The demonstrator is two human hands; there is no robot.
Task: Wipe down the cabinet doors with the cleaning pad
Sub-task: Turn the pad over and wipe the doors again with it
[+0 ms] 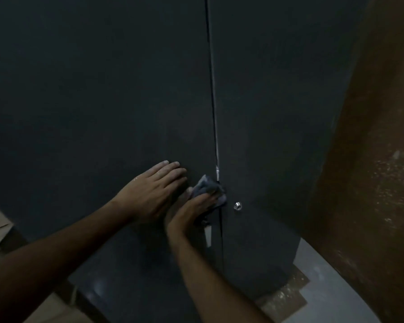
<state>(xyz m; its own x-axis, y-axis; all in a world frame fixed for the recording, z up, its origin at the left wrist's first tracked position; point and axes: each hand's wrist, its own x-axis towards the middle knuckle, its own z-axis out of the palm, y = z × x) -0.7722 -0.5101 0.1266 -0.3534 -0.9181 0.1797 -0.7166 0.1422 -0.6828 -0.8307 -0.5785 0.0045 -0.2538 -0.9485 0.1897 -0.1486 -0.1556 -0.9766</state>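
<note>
While the right hand (191,207) presses the pad (210,190) w/ curled fingers at the left door's (98,101) right edge by the seam, wiping looks mid-way, next prob. crossing to the right door (278,101); left hand (153,185) flat, fingers together, bracing the door.
</note>
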